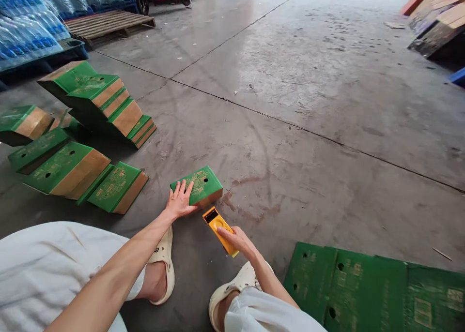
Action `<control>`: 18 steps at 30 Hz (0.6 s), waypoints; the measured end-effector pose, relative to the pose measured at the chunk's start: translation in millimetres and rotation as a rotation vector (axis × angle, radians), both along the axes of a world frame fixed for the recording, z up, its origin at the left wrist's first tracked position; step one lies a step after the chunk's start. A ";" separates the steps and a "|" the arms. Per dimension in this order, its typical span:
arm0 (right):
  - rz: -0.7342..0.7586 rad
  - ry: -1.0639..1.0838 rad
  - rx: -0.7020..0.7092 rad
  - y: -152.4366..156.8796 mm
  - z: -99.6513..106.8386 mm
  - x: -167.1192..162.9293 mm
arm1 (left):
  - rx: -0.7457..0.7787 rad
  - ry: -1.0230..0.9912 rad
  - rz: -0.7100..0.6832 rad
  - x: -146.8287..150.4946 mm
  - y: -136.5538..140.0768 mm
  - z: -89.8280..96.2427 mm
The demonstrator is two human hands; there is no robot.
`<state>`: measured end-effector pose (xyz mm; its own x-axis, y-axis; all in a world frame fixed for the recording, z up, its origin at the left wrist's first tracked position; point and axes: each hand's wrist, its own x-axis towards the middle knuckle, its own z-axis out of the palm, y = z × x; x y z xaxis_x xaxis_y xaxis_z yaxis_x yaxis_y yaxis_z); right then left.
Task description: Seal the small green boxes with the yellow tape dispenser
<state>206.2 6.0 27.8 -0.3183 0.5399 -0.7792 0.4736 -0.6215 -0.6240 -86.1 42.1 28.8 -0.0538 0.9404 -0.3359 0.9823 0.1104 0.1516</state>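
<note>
Left hand (179, 203): fingers spread on green box (204, 188) on floor (327, 191), contents hidden. Right hand (240, 240): fingers wrapped around yellow device (217, 222) near box. Left of box: green cartons (65, 165). Right: green cardboard (378, 283). Beyond box, far left: plastic-wrapped bottles (27, 37).

Pale print is borne by the green box (209, 190) beneath the left grip (180, 202) and by the green cardboard (379, 291) right of the right grip (240, 241), but no characters can be read.
</note>
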 end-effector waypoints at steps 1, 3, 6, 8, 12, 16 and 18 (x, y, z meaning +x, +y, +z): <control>0.019 0.033 0.001 3.7 4.3 -2.2 | 0.024 -0.017 0.002 -4.8 0.7 1.6; 0.060 0.058 0.018 12.7 13.9 -6.9 | 0.070 -0.049 0.019 -14.3 2.7 5.4; 0.097 0.044 0.058 28.7 26.0 -16.2 | 0.082 -0.082 0.077 -27.0 9.4 13.7; 0.108 0.046 0.073 39.1 29.7 -23.7 | 0.060 -0.102 0.105 -33.3 16.7 20.6; 0.110 0.029 0.082 51.3 24.5 -34.4 | -0.008 -0.120 0.097 -38.1 32.0 31.8; 0.132 -0.020 0.063 46.8 8.3 -25.6 | -0.030 -0.110 0.000 -30.0 37.9 31.0; 0.147 -0.075 0.062 40.4 -0.6 -14.6 | -0.022 -0.106 0.022 -22.6 37.0 27.1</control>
<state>191.7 46.4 27.2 -0.3390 0.5393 -0.7708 0.6035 -0.5039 -0.6180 -108.8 79.1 56.0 -0.0372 0.9316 -0.3615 0.9581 0.1361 0.2521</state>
